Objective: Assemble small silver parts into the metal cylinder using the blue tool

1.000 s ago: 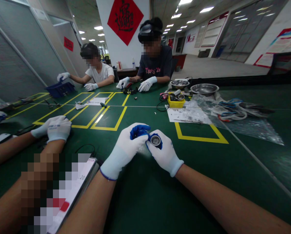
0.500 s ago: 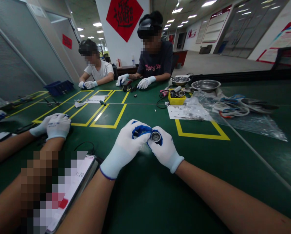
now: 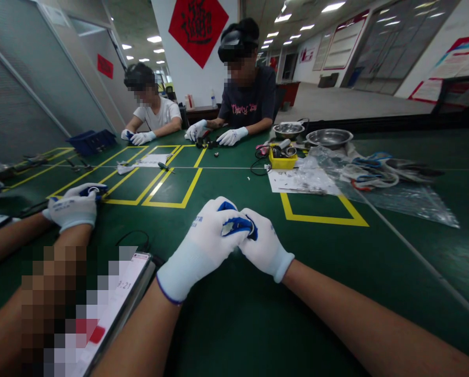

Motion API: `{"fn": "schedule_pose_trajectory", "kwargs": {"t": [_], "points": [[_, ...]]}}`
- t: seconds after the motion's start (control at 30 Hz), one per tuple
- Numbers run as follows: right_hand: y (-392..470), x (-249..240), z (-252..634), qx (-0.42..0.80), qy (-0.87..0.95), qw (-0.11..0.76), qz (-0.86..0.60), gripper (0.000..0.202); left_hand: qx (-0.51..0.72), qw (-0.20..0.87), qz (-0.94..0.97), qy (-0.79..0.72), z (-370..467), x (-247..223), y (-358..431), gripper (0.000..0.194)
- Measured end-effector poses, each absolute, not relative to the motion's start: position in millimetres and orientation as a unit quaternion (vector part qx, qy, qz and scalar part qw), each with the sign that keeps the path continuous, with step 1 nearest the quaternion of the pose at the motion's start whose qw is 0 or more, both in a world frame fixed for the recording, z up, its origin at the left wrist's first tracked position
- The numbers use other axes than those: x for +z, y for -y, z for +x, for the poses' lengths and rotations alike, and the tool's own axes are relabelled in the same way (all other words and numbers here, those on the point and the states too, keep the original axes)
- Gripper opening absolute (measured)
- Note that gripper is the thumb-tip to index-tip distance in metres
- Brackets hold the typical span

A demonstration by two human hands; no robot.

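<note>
My right hand (image 3: 264, 245) is closed round a small round metal part (image 3: 252, 229), of which only a bit of the rim shows between the gloves. My left hand (image 3: 213, 233) is curled in from the other side, its fingers and thumb meeting at the part; whatever is pinched there is hidden. Both hands wear white gloves with blue palms and are held together above the green table (image 3: 226, 324). A phone (image 3: 116, 303) with a lit screen lies left of my left forearm.
A neighbour's gloved hand (image 3: 75, 207) at left holds a ring-like piece. Two people sit opposite, hands on small parts. Further back right are a yellow bin (image 3: 283, 159), metal bowls (image 3: 329, 138), a plastic bag (image 3: 418, 201) and gloves (image 3: 370, 175). Yellow tape (image 3: 326, 219) marks the table.
The metal part has turned from facing me to being mostly covered, as my left fingers closed over it. The neighbour's hands at left have opened apart, showing a ring-like piece.
</note>
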State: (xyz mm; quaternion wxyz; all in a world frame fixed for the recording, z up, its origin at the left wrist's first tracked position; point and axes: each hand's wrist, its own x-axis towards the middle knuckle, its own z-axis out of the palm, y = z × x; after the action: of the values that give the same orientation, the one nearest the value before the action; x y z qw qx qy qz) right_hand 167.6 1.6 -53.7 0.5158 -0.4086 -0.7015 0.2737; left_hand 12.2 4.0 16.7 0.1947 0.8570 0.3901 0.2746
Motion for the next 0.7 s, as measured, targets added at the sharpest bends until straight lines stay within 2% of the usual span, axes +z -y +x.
{"fn": "schedule_pose_trajectory", "kwargs": {"t": [0.37, 0.53, 0.7], "points": [[0, -51, 167, 0.275, 0.733, 0.465, -0.414, 0.014, 0.213, 0.221, 0.828, -0.469, 16, 24, -1, 0.011], [-2, -52, 166, 0.276, 0.719, 0.464, -0.439, 0.011, 0.239, 0.238, 0.763, -0.551, 26, 19, 0, 0.01], [-1, -52, 165, 0.26, 0.729, 0.467, -0.427, 0.01, 0.246, 0.246, 0.73, -0.588, 26, 19, -1, 0.025]]}}
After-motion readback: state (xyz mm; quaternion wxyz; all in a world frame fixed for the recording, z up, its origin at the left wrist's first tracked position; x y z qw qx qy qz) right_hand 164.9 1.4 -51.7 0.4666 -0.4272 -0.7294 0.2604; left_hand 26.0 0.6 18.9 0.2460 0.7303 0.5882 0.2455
